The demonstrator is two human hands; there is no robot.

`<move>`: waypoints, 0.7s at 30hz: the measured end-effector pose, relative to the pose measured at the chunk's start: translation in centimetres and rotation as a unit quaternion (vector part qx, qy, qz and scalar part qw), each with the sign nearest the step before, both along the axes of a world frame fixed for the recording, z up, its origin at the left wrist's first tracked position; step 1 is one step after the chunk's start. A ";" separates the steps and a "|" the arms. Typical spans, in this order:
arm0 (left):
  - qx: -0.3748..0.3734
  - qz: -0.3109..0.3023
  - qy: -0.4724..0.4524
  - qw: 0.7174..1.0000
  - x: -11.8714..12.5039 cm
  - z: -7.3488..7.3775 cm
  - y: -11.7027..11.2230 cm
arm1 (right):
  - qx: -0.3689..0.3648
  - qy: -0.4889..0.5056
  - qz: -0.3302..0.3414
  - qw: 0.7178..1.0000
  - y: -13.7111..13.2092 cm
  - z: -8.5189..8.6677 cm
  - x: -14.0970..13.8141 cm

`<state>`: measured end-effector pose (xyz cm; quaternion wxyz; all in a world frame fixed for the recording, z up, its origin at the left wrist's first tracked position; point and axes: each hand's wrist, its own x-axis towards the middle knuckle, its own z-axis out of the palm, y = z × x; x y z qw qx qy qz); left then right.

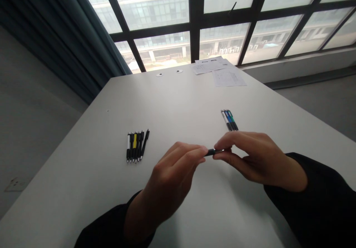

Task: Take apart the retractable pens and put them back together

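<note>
**Speaker A:** What was the step in hand at this moment?

**Speaker B:** A two-handed hold on a single black pen, level in the air above a white desk. The right hand pinched it near one end, its fingers clenched on the barrel. The left hand faced it from the other side, its fingertips at the far end; whether they gripped the pen or only met it could not be told.

**Speaker A:** And the arms?

**Speaker B:** Both reached up from the bottom of the view in black sleeves, hands raised off the desk.

**Speaker A:** What lay nearby?

**Speaker B:** A row of pens, black, white and yellow, lay to the left. A smaller bunch of pens, blue, green and white, lay just beyond the right hand. Sheets of paper lay at the far edge, beneath a window.
</note>
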<state>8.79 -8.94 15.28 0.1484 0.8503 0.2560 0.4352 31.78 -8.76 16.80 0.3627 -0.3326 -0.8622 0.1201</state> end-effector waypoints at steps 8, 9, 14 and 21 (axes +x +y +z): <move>0.011 -0.009 0.011 1.000 -0.2 -0.1 0.1 | -0.004 0.018 0.016 1.000 0.0 -0.1 -0.2; 0.014 -0.009 0.010 1.000 -0.3 -0.1 0.1 | 0.003 0.014 0.007 1.000 -0.1 -0.1 -0.2; 0.038 -0.016 0.024 0.999 -0.6 -0.2 0.2 | 0.010 -0.015 -0.005 1.000 -0.2 -0.3 -0.4; 0.068 -0.002 0.032 0.997 -0.7 0.1 0.3 | 0.027 -0.035 0.015 0.999 -0.3 -0.8 -0.5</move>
